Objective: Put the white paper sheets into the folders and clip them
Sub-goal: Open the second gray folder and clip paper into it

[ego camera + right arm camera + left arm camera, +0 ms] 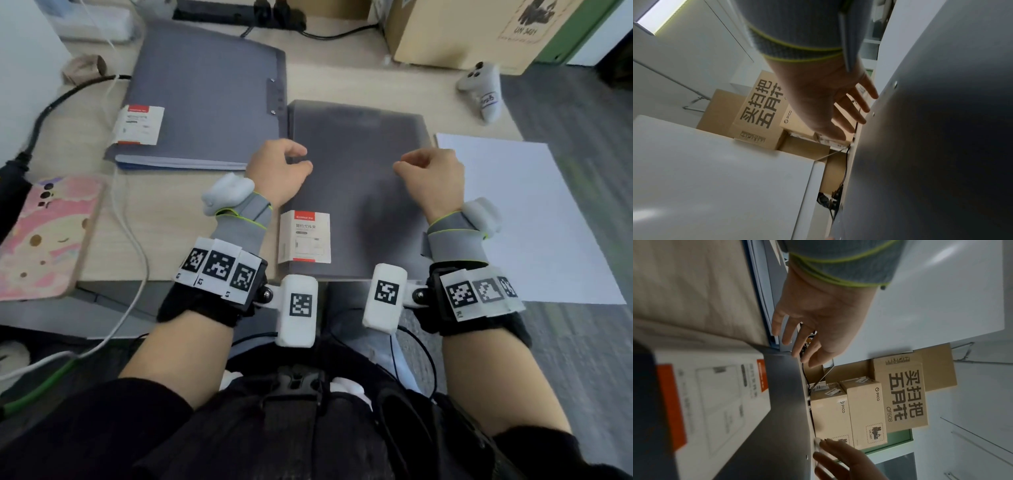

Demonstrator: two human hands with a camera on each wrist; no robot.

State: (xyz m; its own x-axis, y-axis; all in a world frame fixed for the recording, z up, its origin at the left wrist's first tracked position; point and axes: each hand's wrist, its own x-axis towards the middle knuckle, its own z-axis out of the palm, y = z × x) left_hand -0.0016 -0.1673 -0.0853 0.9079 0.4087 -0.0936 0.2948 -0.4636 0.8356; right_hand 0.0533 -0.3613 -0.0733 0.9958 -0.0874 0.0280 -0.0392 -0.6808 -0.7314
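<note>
A closed grey folder (359, 192) with a white and red label (305, 236) lies in front of me at the desk's near edge. My left hand (291, 161) hovers over its left edge, fingers relaxed and holding nothing. Over the folder's right part my right hand (414, 166) is loosely curled and empty. The left wrist view shows the left hand's fingers (797, 340) spread above the folder (781, 402). The right hand's fingers (857, 112) reach toward the folder's cover (931, 129). White paper sheets (527, 219) lie just right of the folder, overhanging the desk edge.
A stack of grey folders (205, 102) with a metal clip bar lies at the back left. A pink phone (44, 236) and cables are at the left. A white controller (483, 92) and cardboard boxes (455, 31) stand at the back right.
</note>
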